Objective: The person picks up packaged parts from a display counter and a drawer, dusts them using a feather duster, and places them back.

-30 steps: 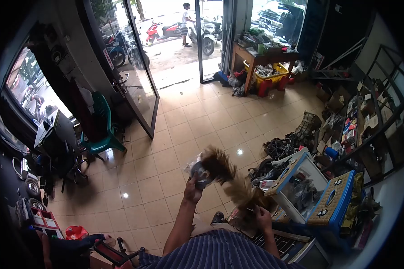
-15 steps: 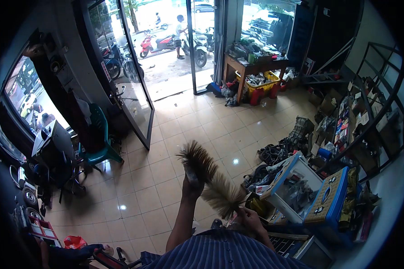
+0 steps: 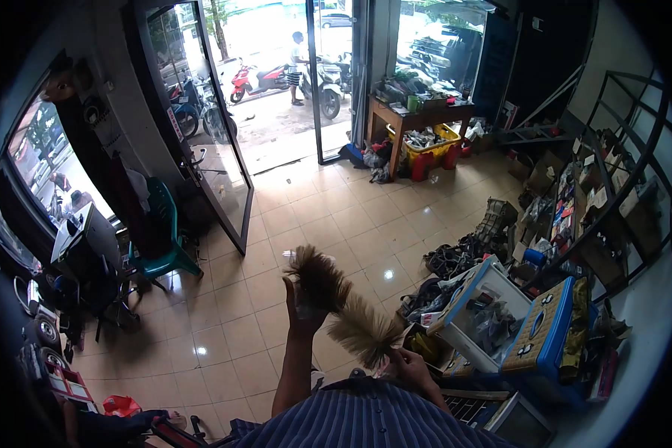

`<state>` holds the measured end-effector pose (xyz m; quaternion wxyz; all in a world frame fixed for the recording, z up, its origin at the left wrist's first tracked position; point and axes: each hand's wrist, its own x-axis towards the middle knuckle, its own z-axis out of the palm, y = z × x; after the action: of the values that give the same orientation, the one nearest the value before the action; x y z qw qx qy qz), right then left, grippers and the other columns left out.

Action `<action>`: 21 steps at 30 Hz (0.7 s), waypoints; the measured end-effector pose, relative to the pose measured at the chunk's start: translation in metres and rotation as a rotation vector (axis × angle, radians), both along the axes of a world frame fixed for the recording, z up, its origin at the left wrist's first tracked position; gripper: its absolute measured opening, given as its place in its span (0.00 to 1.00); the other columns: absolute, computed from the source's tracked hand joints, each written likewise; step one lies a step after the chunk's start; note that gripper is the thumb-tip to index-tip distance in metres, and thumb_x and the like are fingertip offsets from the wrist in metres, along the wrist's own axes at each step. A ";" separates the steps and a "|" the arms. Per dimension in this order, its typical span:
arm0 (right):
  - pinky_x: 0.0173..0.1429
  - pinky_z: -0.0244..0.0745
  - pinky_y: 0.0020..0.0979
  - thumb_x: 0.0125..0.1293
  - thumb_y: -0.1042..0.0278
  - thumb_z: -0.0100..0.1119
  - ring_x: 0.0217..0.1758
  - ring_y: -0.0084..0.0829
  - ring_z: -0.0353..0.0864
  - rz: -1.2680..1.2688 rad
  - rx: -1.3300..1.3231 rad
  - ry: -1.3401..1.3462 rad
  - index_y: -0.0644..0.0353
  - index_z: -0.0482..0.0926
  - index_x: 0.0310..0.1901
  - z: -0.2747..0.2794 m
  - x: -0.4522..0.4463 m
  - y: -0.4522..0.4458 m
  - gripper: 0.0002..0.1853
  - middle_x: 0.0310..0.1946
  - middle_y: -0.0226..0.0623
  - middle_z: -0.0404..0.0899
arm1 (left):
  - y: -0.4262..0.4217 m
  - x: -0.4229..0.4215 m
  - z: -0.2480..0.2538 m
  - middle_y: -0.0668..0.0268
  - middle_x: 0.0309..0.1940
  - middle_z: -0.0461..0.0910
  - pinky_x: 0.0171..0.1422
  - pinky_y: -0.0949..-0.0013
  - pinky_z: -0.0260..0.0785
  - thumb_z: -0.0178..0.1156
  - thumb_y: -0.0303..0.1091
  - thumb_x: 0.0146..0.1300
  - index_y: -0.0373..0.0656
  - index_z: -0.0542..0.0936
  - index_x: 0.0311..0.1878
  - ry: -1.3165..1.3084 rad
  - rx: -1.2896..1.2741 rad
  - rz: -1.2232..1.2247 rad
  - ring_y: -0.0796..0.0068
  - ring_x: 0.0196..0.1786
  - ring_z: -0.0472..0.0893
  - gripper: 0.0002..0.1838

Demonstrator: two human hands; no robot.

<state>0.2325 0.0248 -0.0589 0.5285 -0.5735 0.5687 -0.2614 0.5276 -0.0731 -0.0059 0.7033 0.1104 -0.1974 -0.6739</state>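
Duster [image 3: 356, 322] slants above the tiled floor [image 3: 231, 306], in front of the striped shirt [image 3: 366, 414], its long axis running forward and left from the right hand [image 3: 412, 367], which is closed round the near end. The left hand [image 3: 304, 323] is nearer the dark far tip, thumb raised beside a pale item [image 3: 305, 307]; how firmly it grips, I can't tell.

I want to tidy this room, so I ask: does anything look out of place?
Yes: on the right side, a plastic drawer stands open, bags showing inside. Beyond it, dark parts lie heaped directly on the tiled floor. Both look untidy, not clearly damaged.
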 end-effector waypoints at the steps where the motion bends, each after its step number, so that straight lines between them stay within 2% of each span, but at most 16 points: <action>1: 0.34 0.71 0.28 0.70 0.45 0.53 0.27 0.23 0.76 0.009 -0.020 0.014 0.64 0.81 0.42 0.006 0.003 0.000 0.25 0.24 0.36 0.77 | 0.004 0.001 0.010 0.60 0.68 0.67 0.75 0.49 0.54 0.44 0.62 0.68 0.46 0.63 0.71 0.258 0.023 -0.084 0.60 0.69 0.67 0.37; 5: 0.36 0.72 0.29 0.70 0.46 0.54 0.28 0.25 0.78 0.030 -0.069 0.088 0.64 0.82 0.41 -0.006 -0.007 -0.007 0.24 0.26 0.41 0.81 | 0.005 0.003 0.009 0.64 0.69 0.66 0.77 0.46 0.50 0.42 0.62 0.68 0.48 0.61 0.73 0.282 -0.092 -0.107 0.60 0.70 0.66 0.37; 6: 0.35 0.70 0.28 0.72 0.52 0.52 0.30 0.18 0.73 -0.008 -0.088 0.078 0.66 0.81 0.38 0.015 -0.003 -0.009 0.21 0.26 0.34 0.80 | 0.012 0.003 0.021 0.63 0.69 0.65 0.77 0.48 0.50 0.41 0.61 0.69 0.47 0.61 0.73 0.183 -0.140 -0.100 0.61 0.70 0.66 0.36; 7: 0.35 0.70 0.28 0.72 0.53 0.52 0.29 0.18 0.73 -0.028 -0.068 0.093 0.66 0.80 0.37 0.028 -0.002 -0.010 0.21 0.25 0.34 0.80 | 0.011 0.004 0.025 0.61 0.70 0.65 0.77 0.51 0.51 0.42 0.59 0.70 0.45 0.60 0.72 0.195 -0.031 0.020 0.61 0.71 0.65 0.35; 8: 0.34 0.69 0.28 0.72 0.53 0.52 0.28 0.18 0.72 -0.050 -0.050 0.112 0.67 0.80 0.35 0.033 -0.003 -0.012 0.21 0.24 0.33 0.79 | 0.016 0.010 0.029 0.60 0.69 0.66 0.76 0.54 0.54 0.42 0.57 0.71 0.44 0.62 0.71 0.299 -0.006 -0.072 0.62 0.70 0.67 0.33; 10: 0.32 0.68 0.27 0.72 0.55 0.52 0.28 0.17 0.71 0.065 -0.072 0.077 0.68 0.80 0.33 0.031 -0.009 -0.014 0.21 0.23 0.32 0.78 | 0.007 0.024 -0.024 0.59 0.70 0.64 0.77 0.53 0.51 0.45 0.58 0.69 0.44 0.61 0.72 0.322 -0.090 -0.021 0.60 0.72 0.64 0.36; 11: 0.32 0.68 0.26 0.72 0.56 0.52 0.28 0.16 0.71 0.120 -0.040 0.058 0.68 0.80 0.33 0.036 -0.013 -0.015 0.20 0.23 0.32 0.79 | 0.007 0.027 -0.043 0.60 0.68 0.66 0.76 0.53 0.53 0.45 0.58 0.70 0.44 0.63 0.71 0.462 -0.159 -0.120 0.62 0.70 0.66 0.35; 12: 0.33 0.67 0.26 0.72 0.55 0.53 0.29 0.16 0.72 0.126 0.011 0.073 0.68 0.80 0.34 0.038 -0.018 -0.017 0.21 0.24 0.31 0.79 | 0.013 0.030 -0.040 0.60 0.68 0.66 0.76 0.53 0.53 0.45 0.58 0.70 0.44 0.63 0.71 0.465 -0.169 -0.085 0.62 0.70 0.66 0.35; 13: 0.33 0.67 0.26 0.72 0.55 0.53 0.29 0.16 0.72 0.145 0.009 0.077 0.68 0.80 0.34 0.029 -0.020 -0.020 0.21 0.24 0.31 0.79 | 0.018 0.029 -0.030 0.60 0.67 0.67 0.76 0.53 0.54 0.45 0.58 0.71 0.44 0.64 0.70 0.226 -0.144 0.042 0.62 0.69 0.67 0.34; 14: 0.32 0.68 0.28 0.71 0.54 0.53 0.28 0.18 0.72 0.046 -0.073 0.099 0.68 0.80 0.34 0.017 -0.023 -0.024 0.21 0.23 0.34 0.79 | 0.021 0.027 -0.020 0.60 0.67 0.68 0.76 0.54 0.55 0.45 0.58 0.71 0.44 0.65 0.70 -0.012 -0.114 0.158 0.63 0.69 0.67 0.33; 15: 0.31 0.68 0.30 0.71 0.53 0.54 0.26 0.19 0.72 -0.058 -0.154 0.121 0.69 0.80 0.34 0.017 -0.022 -0.026 0.22 0.21 0.36 0.79 | 0.026 0.027 -0.006 0.60 0.65 0.70 0.74 0.54 0.58 0.44 0.57 0.72 0.43 0.67 0.68 0.365 0.050 -0.023 0.64 0.67 0.69 0.32; 16: 0.29 0.67 0.31 0.71 0.54 0.54 0.24 0.20 0.71 0.020 -0.161 0.213 0.69 0.79 0.33 0.021 -0.026 -0.030 0.21 0.20 0.38 0.77 | 0.024 0.028 -0.013 0.60 0.65 0.70 0.74 0.54 0.58 0.44 0.57 0.72 0.43 0.67 0.68 0.371 0.049 -0.020 0.64 0.67 0.69 0.32; 18: 0.29 0.66 0.31 0.71 0.54 0.54 0.24 0.20 0.70 0.110 -0.136 0.155 0.69 0.79 0.33 0.026 -0.029 -0.030 0.21 0.19 0.40 0.77 | 0.017 0.034 -0.038 0.59 0.65 0.70 0.74 0.54 0.59 0.45 0.57 0.72 0.44 0.68 0.67 0.363 -0.134 -0.005 0.64 0.66 0.70 0.31; 19: 0.28 0.65 0.31 0.71 0.54 0.54 0.23 0.20 0.69 0.194 -0.110 0.091 0.69 0.79 0.33 0.033 -0.026 -0.029 0.21 0.18 0.41 0.76 | 0.017 0.035 -0.044 0.59 0.65 0.70 0.74 0.54 0.59 0.45 0.57 0.72 0.44 0.68 0.67 0.363 -0.135 -0.005 0.64 0.66 0.70 0.31; 21: 0.28 0.65 0.30 0.71 0.55 0.54 0.23 0.19 0.68 0.131 -0.162 0.102 0.69 0.79 0.33 0.019 -0.027 -0.031 0.21 0.18 0.40 0.76 | 0.018 0.039 -0.053 0.59 0.64 0.71 0.73 0.55 0.60 0.44 0.55 0.73 0.44 0.68 0.67 0.192 -0.040 0.140 0.64 0.66 0.71 0.29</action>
<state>0.2055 -0.0059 -0.0397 0.4668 -0.6629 0.5331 -0.2417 0.5662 -0.0549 -0.0593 0.7664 0.0451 -0.1343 -0.6265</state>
